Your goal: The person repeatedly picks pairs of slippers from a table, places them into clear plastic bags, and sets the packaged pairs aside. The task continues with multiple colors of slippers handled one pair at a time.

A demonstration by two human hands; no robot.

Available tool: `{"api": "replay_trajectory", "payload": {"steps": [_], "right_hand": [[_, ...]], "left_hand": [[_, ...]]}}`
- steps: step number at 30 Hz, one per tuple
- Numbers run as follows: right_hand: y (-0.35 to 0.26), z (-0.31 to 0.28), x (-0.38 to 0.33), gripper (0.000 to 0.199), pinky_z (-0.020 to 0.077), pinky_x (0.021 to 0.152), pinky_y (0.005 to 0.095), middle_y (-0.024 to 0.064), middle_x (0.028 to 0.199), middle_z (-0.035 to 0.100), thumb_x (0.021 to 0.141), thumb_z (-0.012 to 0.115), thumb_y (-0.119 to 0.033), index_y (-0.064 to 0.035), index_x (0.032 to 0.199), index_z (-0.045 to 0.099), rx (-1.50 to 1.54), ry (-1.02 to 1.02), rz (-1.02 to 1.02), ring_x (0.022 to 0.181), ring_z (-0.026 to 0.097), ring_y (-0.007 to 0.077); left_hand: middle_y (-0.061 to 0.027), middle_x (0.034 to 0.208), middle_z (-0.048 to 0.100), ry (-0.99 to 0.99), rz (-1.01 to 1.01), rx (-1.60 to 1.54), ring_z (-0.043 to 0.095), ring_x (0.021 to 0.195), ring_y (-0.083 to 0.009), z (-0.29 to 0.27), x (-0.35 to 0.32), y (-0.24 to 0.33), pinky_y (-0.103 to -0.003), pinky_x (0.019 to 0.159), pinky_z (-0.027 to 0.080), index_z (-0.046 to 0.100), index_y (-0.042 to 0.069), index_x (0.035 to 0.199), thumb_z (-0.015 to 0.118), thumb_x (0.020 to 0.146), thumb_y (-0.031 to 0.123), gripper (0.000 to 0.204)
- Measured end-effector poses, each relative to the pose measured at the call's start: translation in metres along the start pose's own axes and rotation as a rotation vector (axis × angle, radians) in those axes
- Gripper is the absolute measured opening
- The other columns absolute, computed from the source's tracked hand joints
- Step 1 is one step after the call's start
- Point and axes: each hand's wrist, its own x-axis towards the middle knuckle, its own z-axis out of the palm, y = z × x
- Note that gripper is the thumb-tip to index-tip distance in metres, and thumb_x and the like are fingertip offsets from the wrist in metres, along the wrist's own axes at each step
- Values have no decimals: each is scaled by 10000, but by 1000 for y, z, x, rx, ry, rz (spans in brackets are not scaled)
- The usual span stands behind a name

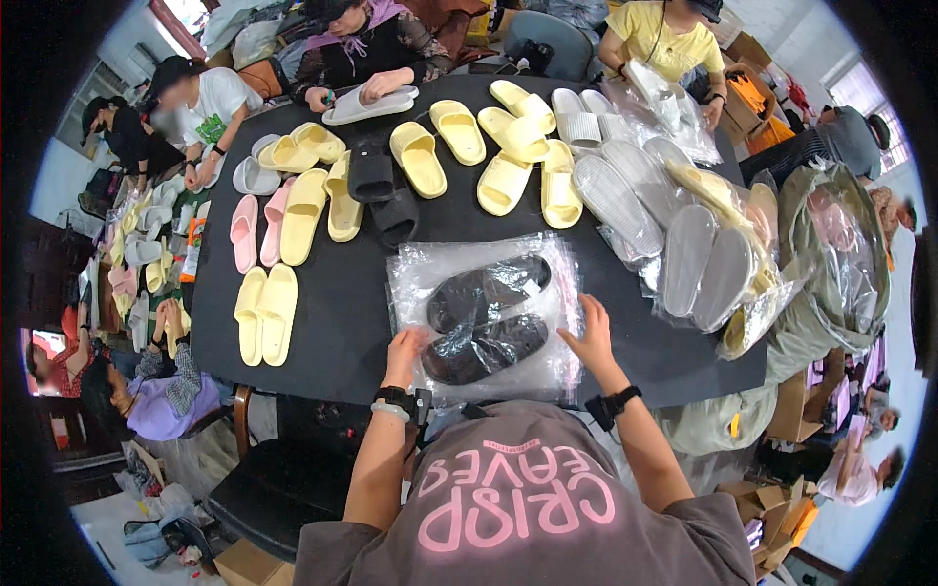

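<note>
- The dark surface (pixel 337 293) is the biggest thing before me, spreading in front of me and out to either side.
- To my right, a heap of grey slippers in clear bags (pixel 640 190) covers that end, the bags overlapping.
- Beyond the heap, at the far right, stands a green sack (pixel 819 337) with more bagged slippers showing in its mouth.
- Right in front of me, near the edge, lies a stack of clear bags (pixel 410 283), square and shiny.
- On top of it, under clear plastic, are 2 black slippers (pixel 486 350), lying side by side and slanted, between my hands.
- Loose slippers spread over the far side and the left: 2 yellow slippers (pixel 277 314) stand side by side near the left edge, 2 pink slippers (pixel 244 234) lie just beyond, and 2 dark slippers (pixel 371 174) farther on (a co-worker across from me has hands on a grey slipper (pixel 371 105)).
- My hands are apart, 1 on each side of the stack. My left hand (pixel 404 356) is at its left edge; I can't tell whether its fingers pinch the plastic. My right hand (pixel 592 337) is at the right edge, thumb spread from the fingers, clamped on nothing.
- Smallest are the black wristbands (pixel 614 405), 1 on each wrist.
</note>
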Motion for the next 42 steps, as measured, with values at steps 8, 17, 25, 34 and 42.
{"api": "replay_trajectory", "payload": {"steps": [8,17,25,34,42], "right_hand": [[40,43,-12,623,510,683,343,139,756,663,752,677,-551,-11,1059,638,368,-676,451,763,664,260],[-37,7,-3,806,422,828,466,137,1103,554,716,697,-518,-49,1302,404,-162,-412,35,1009,553,308],[20,22,-27,127,450,728,268,27,872,619,897,606,-192,-73,874,567,889,-386,531,857,587,114],[62,-8,-37,236,508,805,305,57,987,635,927,571,-225,-41,1075,570,1017,-831,743,913,629,175],[38,36,27,504,481,750,238,103,1146,619,861,667,-233,-86,1310,493,1144,-919,441,862,606,129]], "left_hand": [[-89,963,665,24,141,-6,628,814,-157,16,5,27,-277,703,495,613,-7,1031,490,964,198,249],[-71,900,649,167,118,33,630,774,-153,9,35,17,-253,657,480,599,12,988,602,906,166,174],[-62,892,644,234,28,-30,627,757,-154,-4,59,-7,-246,599,466,580,35,977,608,893,135,134],[-76,971,602,403,201,59,583,859,-162,9,43,3,-278,714,472,548,15,1029,651,851,114,228],[-159,1012,541,31,447,897,553,885,-289,6,-17,3,-355,790,461,497,30,1216,633,738,-28,501]]}}
